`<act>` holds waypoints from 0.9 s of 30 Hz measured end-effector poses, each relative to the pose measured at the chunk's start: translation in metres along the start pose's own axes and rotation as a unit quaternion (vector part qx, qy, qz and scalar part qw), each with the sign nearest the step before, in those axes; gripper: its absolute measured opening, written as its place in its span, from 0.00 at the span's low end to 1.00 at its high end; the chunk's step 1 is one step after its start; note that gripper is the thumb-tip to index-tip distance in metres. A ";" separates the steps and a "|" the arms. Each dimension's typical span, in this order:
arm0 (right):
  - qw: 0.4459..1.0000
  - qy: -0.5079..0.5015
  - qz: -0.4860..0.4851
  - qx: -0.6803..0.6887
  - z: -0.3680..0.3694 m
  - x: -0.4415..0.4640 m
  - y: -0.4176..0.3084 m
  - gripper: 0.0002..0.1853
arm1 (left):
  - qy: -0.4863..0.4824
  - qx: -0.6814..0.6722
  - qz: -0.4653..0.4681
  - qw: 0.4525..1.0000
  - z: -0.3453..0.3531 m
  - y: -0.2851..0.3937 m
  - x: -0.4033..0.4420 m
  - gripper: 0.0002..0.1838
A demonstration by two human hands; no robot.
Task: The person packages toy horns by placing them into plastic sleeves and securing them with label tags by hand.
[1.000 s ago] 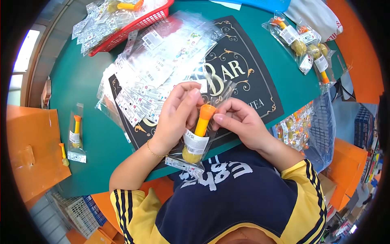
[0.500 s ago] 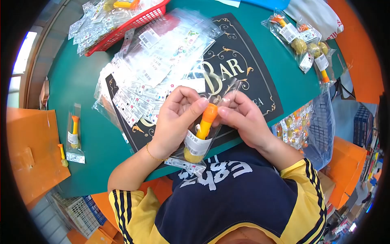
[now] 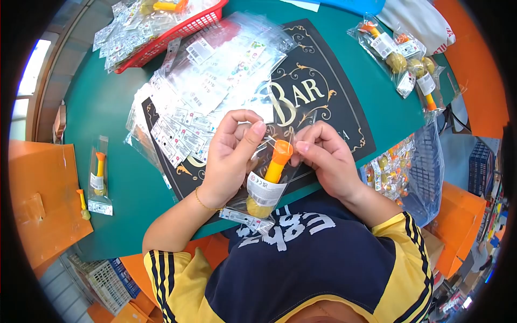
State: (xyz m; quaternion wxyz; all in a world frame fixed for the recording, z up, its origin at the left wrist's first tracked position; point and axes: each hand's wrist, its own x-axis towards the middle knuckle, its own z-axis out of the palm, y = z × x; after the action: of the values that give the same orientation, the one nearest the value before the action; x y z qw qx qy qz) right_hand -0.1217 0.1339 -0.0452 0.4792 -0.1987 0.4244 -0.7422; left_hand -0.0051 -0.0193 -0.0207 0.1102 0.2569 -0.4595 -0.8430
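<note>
A clear plastic bag (image 3: 291,171) is held upright in front of my chest. Inside it is a toy (image 3: 276,168) with an orange flared end on top, a yellow shaft and a yellow-green round bottom, wrapped by a white printed label (image 3: 265,191). My left hand (image 3: 230,148) has thumb and curled fingers at the left side of the bag's top. On the opposite side, my right hand (image 3: 329,159) pinches the film between thumb and forefinger. A printed strip (image 3: 246,219) shows at the bag's lower end.
Flat printed bags (image 3: 215,81) are heaped on a black mat (image 3: 344,102). Behind them stands a red basket (image 3: 177,37) of packed bags. More bagged toys lie at the left (image 3: 98,180) and far right (image 3: 396,62). A blue crate (image 3: 428,172) holds many packs.
My left thumb has moved up and away from the toy's orange end. The gap between my hands is slightly wider, and the bagged toy has shifted a little right and down.
</note>
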 end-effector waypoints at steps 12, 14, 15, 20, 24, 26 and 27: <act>0.998 0.044 0.041 0.011 0.001 0.004 -0.005 0.06 | -0.035 0.059 0.106 0.992 -0.004 -0.006 0.009 0.07; 0.999 0.048 0.024 0.004 0.000 0.005 -0.002 0.05 | -0.045 0.060 0.115 0.991 -0.005 -0.002 0.010 0.07; 0.999 0.053 0.006 -0.002 -0.001 0.005 -0.001 0.05 | -0.055 0.068 0.114 0.990 -0.009 -0.003 0.011 0.07; 0.998 0.031 -0.033 -0.043 -0.003 0.003 0.000 0.05 | -0.048 0.120 0.105 0.986 -0.007 0.006 0.008 0.08; 0.997 0.028 -0.031 -0.068 -0.007 0.002 -0.004 0.07 | -0.077 0.148 0.062 0.984 -0.012 0.016 0.011 0.11; 0.998 0.021 -0.016 -0.059 -0.005 0.000 -0.010 0.07 | -0.085 0.142 0.040 0.986 -0.015 0.020 0.013 0.11; 0.999 0.014 0.000 -0.050 -0.004 0.000 -0.012 0.07 | -0.092 0.135 0.017 0.986 -0.017 0.023 0.014 0.11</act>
State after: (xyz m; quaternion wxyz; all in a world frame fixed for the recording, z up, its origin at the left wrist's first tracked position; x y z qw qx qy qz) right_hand -0.1311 0.1380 -0.0382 0.4627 -0.2115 0.4677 -0.7228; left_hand -0.0089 -0.0499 -0.0141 0.0465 0.1826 -0.5815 -0.7914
